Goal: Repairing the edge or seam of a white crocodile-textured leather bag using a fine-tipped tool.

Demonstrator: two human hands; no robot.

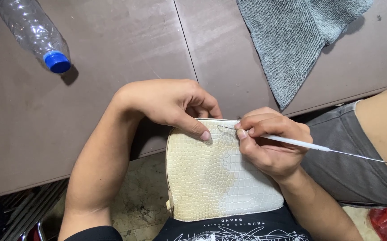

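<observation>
A cream and white pouch (215,178) with a scaly embossed surface rests on my lap, its top edge against the table. My left hand (171,102) grips the pouch's top edge, thumb pressed on its face. My right hand (269,143) pinches a thin white-handled tool (300,143), held like a pen. The tool's fine metal tip (225,128) touches the pouch just below the top edge, beside my left thumb. A thin wire end sticks out behind my right hand.
A brown table (113,58) runs across the top. A clear plastic bottle (32,31) with a blue cap lies at the far left. A grey cloth (291,40) hangs over the table's edge at the upper right. My grey-shorted leg (354,169) is at the right.
</observation>
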